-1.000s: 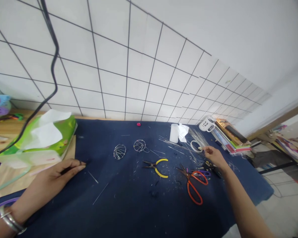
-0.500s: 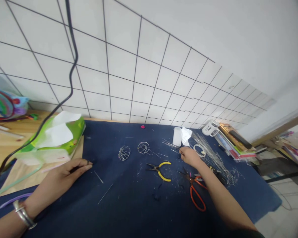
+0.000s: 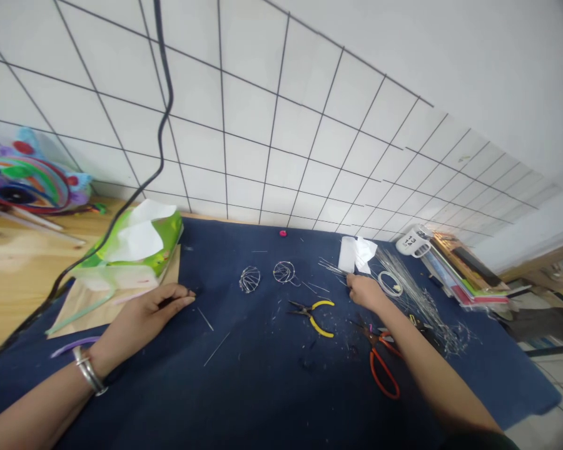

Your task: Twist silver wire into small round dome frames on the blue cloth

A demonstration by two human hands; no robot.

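My left hand (image 3: 145,319) rests low over the dark blue cloth (image 3: 169,400), thumb and forefinger pinched; anything between the fingertips is too small to make out. At the right, my right hand (image 3: 366,292) has its fingers closed at a bunch of thin wires (image 3: 332,267), beside a white rectangular object (image 3: 347,254). What those fingers hold is hidden. Two round wire shapes (image 3: 250,280), (image 3: 284,272) lie between my hands. Nearer me are yellow-handled pliers (image 3: 316,315), open, and an orange-handled tool (image 3: 382,369). Two short wires (image 3: 216,349), (image 3: 205,319) lie right of my left hand.
A green tissue pack (image 3: 141,240) lies at the left near a black cable (image 3: 162,134). Long wires (image 3: 415,297), a wire coil (image 3: 390,284), a white mug (image 3: 413,241) and stacked books (image 3: 464,269) are at the right. Tiled wall behind.
The view has shifted, so most things appear farther right. My right hand has moved slightly toward the white rectangular object and the wires. My left hand keeps its pinched pose.
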